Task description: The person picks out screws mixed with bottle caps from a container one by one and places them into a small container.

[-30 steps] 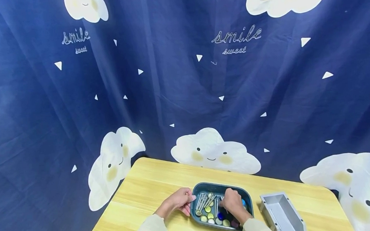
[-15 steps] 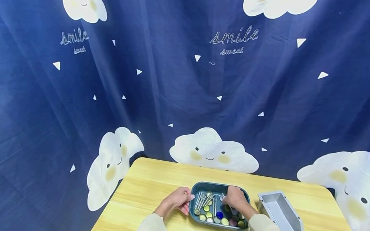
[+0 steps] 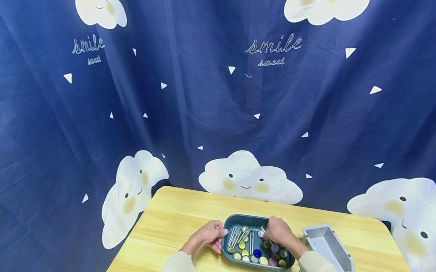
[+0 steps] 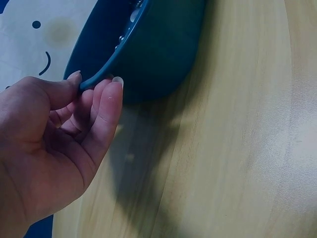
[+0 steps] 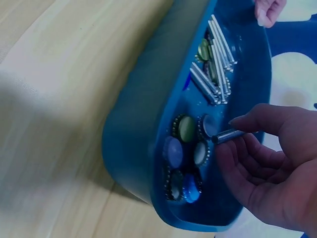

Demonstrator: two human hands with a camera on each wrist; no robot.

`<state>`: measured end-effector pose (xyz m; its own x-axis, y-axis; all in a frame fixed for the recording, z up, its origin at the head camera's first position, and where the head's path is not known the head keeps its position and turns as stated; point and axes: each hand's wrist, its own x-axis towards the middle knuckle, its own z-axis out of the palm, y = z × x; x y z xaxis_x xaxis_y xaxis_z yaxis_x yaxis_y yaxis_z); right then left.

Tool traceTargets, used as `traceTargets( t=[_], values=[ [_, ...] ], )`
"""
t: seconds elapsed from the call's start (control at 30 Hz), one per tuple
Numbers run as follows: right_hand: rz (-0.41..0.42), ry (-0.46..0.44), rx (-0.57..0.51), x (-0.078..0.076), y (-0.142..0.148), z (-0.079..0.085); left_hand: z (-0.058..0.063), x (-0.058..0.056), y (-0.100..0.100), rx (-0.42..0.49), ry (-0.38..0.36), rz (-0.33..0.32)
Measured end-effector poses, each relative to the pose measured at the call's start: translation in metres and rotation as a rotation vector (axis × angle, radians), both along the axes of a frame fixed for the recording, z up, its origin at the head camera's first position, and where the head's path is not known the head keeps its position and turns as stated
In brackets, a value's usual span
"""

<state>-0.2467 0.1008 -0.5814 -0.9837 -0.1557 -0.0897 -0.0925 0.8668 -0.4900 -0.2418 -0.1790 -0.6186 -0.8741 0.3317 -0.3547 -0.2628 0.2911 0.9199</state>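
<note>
A dark teal basin [image 3: 234,220] holds long metal bolts [image 3: 251,243] and several bottle caps [image 3: 263,260]. My left hand [image 3: 211,235] pinches its left rim between thumb and fingers; the left wrist view shows the basin's outer wall [image 4: 163,54] beside that grip. Inside the basin's right half, my right hand [image 3: 279,233] holds a bolt [image 5: 229,136] between thumb and fingers, its threaded end pointing out over the caps. In the right wrist view, green, grey and blue bottle caps [image 5: 186,129] lie just below it, and the other bolts lie together farther along the basin.
To the right of the basin on the wooden table [image 3: 181,206] stands a grey open box [image 3: 330,246] with a slanted end. A dark blue curtain [image 3: 216,111] with cloud prints hangs behind the table's far edge.
My right hand has shifted slightly right within the basin, and more caps at the lower right now show. My left hand keeps its hold on the rim. The head view has turned slightly.
</note>
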Motion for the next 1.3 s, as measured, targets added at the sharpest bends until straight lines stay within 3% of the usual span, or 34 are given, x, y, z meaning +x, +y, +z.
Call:
traceTargets(
  t=[0.43, 0.93, 1.3],
  values=[
    [-0.002, -0.083, -0.021, 0.002, 0.024, 0.021, 0.008, 0.001, 0.003, -0.02, 0.011, 0.004],
    [-0.041, -0.029, -0.07, 0.005, 0.058, 0.035, 0.008, 0.001, -0.002, -0.002, 0.005, -0.023],
    [-0.075, -0.069, -0.099, 0.011, 0.089, 0.046, 0.007, 0.0, 0.001, 0.002, -0.02, -0.031]
  ],
)
